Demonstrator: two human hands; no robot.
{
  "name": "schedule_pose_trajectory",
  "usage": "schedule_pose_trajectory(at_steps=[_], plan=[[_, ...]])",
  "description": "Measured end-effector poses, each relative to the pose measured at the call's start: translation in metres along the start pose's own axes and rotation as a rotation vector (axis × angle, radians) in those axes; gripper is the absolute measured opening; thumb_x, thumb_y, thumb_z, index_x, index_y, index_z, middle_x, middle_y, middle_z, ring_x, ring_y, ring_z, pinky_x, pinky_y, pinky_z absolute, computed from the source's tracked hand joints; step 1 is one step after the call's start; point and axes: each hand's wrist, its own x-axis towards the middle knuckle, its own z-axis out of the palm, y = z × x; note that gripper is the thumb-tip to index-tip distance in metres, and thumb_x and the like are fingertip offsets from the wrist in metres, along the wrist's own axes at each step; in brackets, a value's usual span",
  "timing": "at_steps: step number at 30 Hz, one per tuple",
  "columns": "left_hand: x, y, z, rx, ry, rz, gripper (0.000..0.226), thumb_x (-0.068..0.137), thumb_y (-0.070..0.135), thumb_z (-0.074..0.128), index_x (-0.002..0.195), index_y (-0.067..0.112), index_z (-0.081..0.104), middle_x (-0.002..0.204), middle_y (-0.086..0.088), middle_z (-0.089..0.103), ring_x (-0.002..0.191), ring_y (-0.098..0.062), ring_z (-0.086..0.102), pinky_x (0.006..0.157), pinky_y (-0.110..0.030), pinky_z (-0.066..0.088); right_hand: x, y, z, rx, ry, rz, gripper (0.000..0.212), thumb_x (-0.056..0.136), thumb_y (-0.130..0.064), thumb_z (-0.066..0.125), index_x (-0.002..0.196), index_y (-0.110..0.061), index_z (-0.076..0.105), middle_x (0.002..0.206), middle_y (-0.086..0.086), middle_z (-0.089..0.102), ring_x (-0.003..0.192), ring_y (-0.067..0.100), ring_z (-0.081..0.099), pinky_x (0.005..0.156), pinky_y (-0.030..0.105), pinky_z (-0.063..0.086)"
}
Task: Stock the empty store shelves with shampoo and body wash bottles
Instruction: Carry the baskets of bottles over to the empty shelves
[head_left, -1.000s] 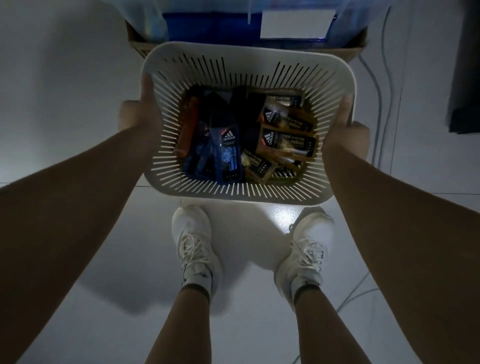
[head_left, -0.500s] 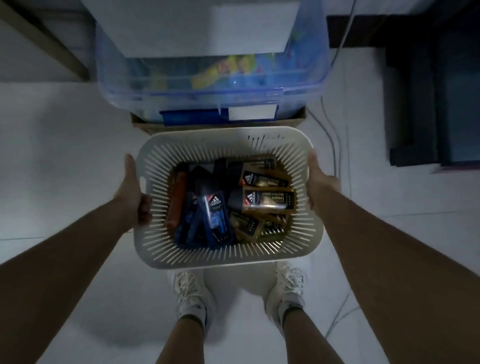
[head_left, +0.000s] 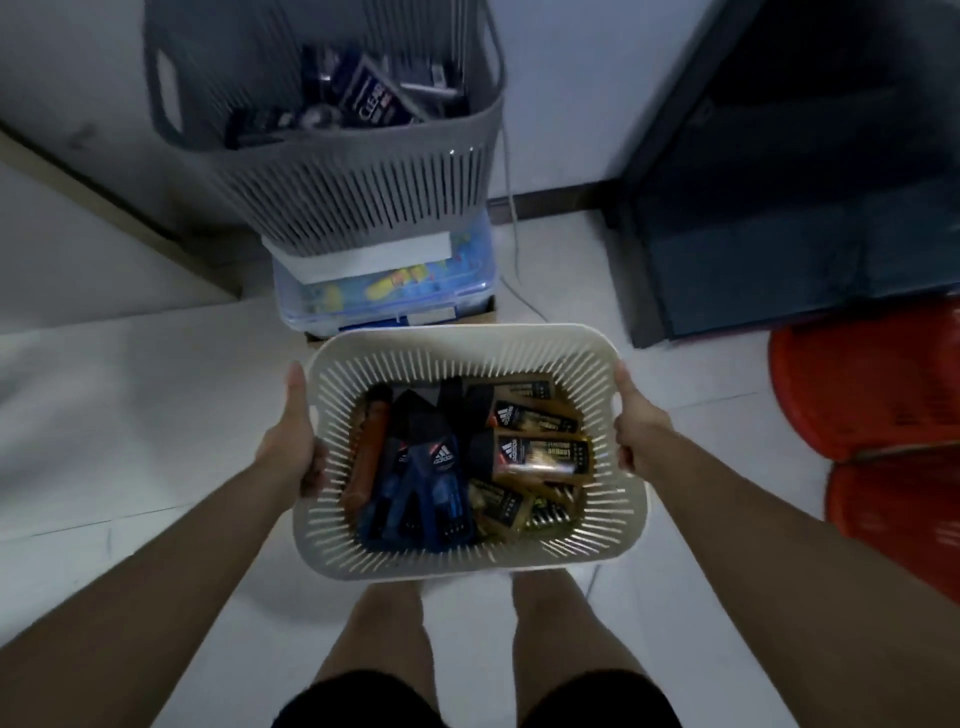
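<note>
Both hands' fingers clamp the slotted white plastic basket (head_left: 467, 345) of bottles (head_left: 540, 454).

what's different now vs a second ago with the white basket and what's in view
The view has tilted up: the white basket sits lower in frame, and a grey basket of bottles on the clear bin, plus red baskets, have come into sight. Unchanged: left hand and right hand grip its sides, same bottles inside.

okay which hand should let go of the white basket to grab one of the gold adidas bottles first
Probably the right hand: it grips the white basket rim on the side where the gold bottles lie. The left hand sits beside the blue bottles.
</note>
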Motion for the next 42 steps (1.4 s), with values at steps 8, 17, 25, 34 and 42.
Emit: schedule_pose_trajectory(at_steps=[8,17,25,34,42], plan=[[-0.125,0.058,-0.016,0.053,-0.257,0.255,0.086,0.063,0.099,0.017,0.06,0.016,0.036,0.037,0.002,0.031,0.029,-0.011,0.027,0.039,-0.014,0.024,-0.14,-0.008,-0.108,0.245,0.102,-0.025,0.066,0.078,-0.078,0.049,0.066,-0.014,0.047,0.047,-0.001,0.037,0.037,0.013,0.031,0.042,0.022,0.027],[-0.253,0.139,0.03,0.346,-0.451,0.613,0.09,0.054,0.101,0.011,0.056,0.016,0.037,0.043,0.0,0.033,0.034,-0.012,0.023,0.038,-0.016,0.019,-0.24,0.057,-0.231,0.652,0.25,-0.027,0.06,0.085,-0.07,0.05,0.058,-0.018,0.035,0.051,-0.002,0.03,0.041,0.012,0.024,0.044,0.02,0.021],[-0.371,0.163,0.143,0.475,-0.598,0.704,0.093,0.051,0.104,0.012,0.056,0.014,0.037,0.045,-0.001,0.031,0.032,-0.012,0.021,0.035,-0.015,0.019,-0.269,0.134,-0.366,0.813,0.343,-0.092,0.058,0.095,-0.058,0.042,0.054,-0.017,0.036,0.037,-0.002,0.032,0.031,0.012,0.025,0.04,0.018,0.025],[-0.473,0.116,0.323,0.437,-0.727,0.583,0.096,0.046,0.105,0.018,0.056,0.012,0.038,0.041,0.0,0.03,0.027,-0.01,0.019,0.035,-0.009,0.018,-0.221,0.225,-0.553,0.907,0.31,-0.089,0.054,0.096,-0.053,0.045,0.056,-0.017,0.043,0.042,-0.004,0.037,0.029,0.01,0.029,0.037,0.021,0.027],[-0.556,0.1,0.453,0.277,-0.787,0.454,0.086,0.06,0.1,0.016,0.058,0.016,0.033,0.037,0.001,0.027,0.025,-0.01,0.018,0.034,-0.008,0.019,-0.19,0.231,-0.715,0.836,0.344,-0.151,0.053,0.098,-0.051,0.045,0.058,-0.016,0.038,0.043,-0.002,0.035,0.033,0.011,0.032,0.037,0.016,0.034]])
